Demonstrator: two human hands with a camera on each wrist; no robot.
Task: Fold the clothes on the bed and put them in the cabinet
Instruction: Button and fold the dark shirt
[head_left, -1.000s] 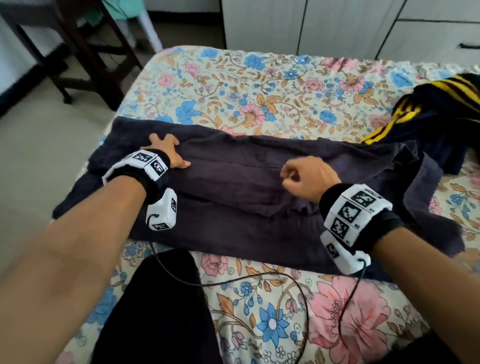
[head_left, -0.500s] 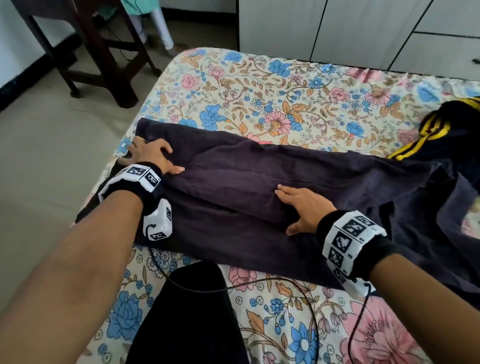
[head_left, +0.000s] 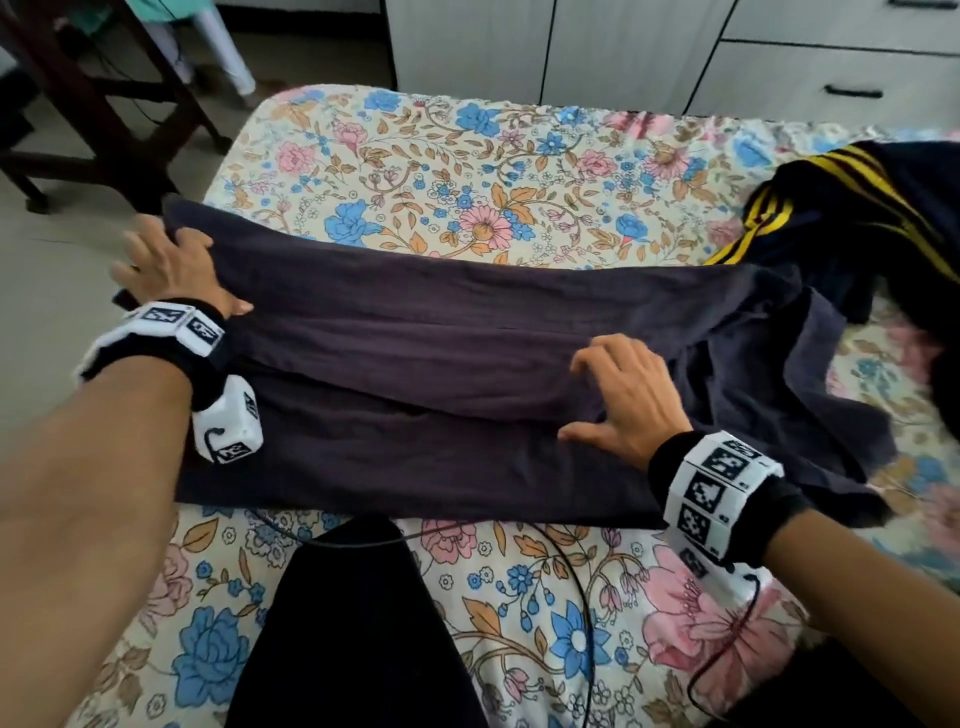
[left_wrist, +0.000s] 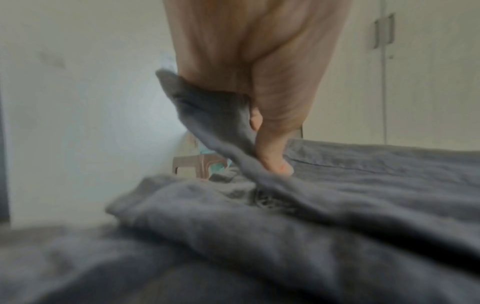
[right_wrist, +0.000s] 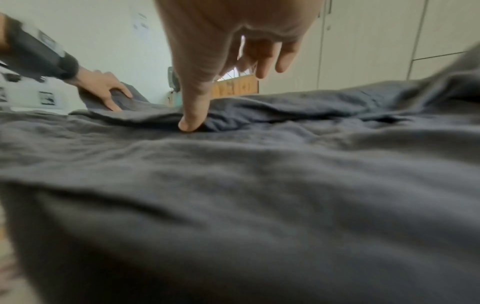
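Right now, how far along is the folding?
Done: the dark garment lies folded lengthwise on the bed. In hand: left hand grips its end, right hand presses the middle. Left: finish folding, fold the yellow-striped garment, fill the cabinet.

A dark purple-grey garment (head_left: 467, 395) lies flat across the middle of the frame on the floral bed (head_left: 467, 171), folded lengthwise in layers, its right end rumpled. A navy garment with yellow stripes (head_left: 852, 218) lies crumpled at the upper right. White cabinet (head_left: 623, 47) fronts fill the top edge.
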